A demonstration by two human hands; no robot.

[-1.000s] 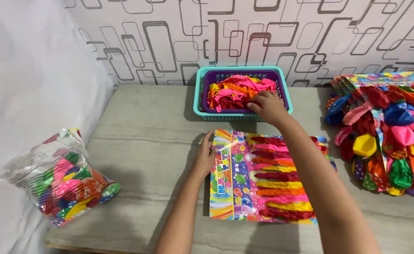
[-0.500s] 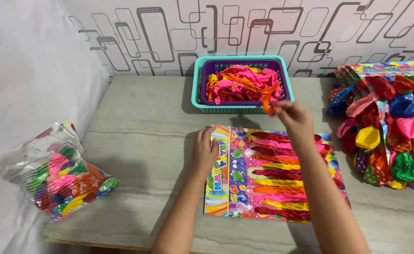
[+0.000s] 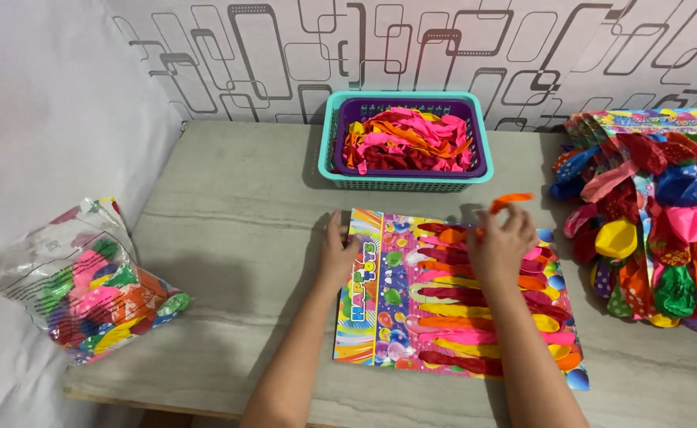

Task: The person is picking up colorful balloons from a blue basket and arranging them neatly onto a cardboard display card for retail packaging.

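A colourful printed card (image 3: pixel 380 301) lies flat on the table, with rows of pink, red, orange and yellow balloons fixed across it. My left hand (image 3: pixel 337 257) presses flat on the card's left edge. Over the card's upper right part, my right hand (image 3: pixel 500 244) pinches an orange balloon (image 3: pixel 510 200) that sticks up above the fingers. Behind the card stands a teal and purple basket (image 3: pixel 481 170) filled with loose pink, orange and red balloons.
A clear plastic bag of mixed balloons (image 3: pixel 87 289) lies at the table's left edge. A stack of balloon cards with many-coloured balloons (image 3: pixel 653 222) fills the right side. A patterned wall runs behind the grey table (image 3: pixel 229 206).
My right hand has come back from the basket to the card's upper right, carrying an orange balloon. My left hand has stayed on the card's left edge.
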